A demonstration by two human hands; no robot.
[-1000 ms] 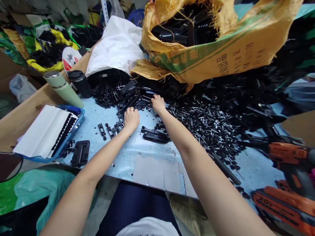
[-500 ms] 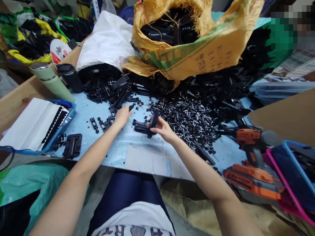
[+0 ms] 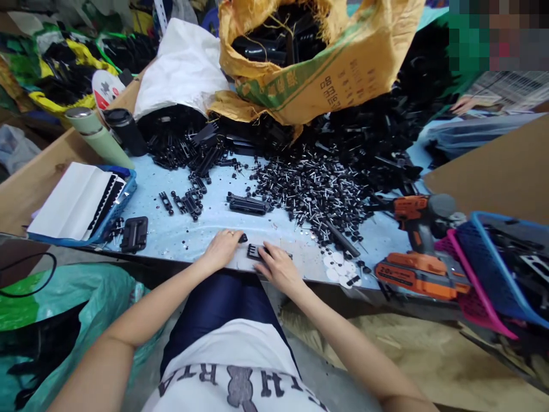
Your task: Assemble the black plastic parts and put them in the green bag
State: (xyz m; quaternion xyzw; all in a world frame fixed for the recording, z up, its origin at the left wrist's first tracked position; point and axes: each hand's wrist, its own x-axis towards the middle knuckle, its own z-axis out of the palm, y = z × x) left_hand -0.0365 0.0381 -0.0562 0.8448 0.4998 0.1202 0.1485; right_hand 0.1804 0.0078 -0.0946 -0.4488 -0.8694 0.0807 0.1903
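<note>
The black plastic part [image 3: 256, 252] lies at the near edge of the worktop [image 3: 206, 226], half hidden under the right hand [image 3: 278, 267], so I cannot tell whether those fingers grip it. The left hand [image 3: 221, 249] rests flat and open, palm down, fingertips beside a small black piece [image 3: 243, 237]. The battery of the orange drill [image 3: 409, 208] reads "20V".

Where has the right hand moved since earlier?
Yes: the right hand came nearer, from beyond the long black plastic bars to the blue table's near edge.
</note>
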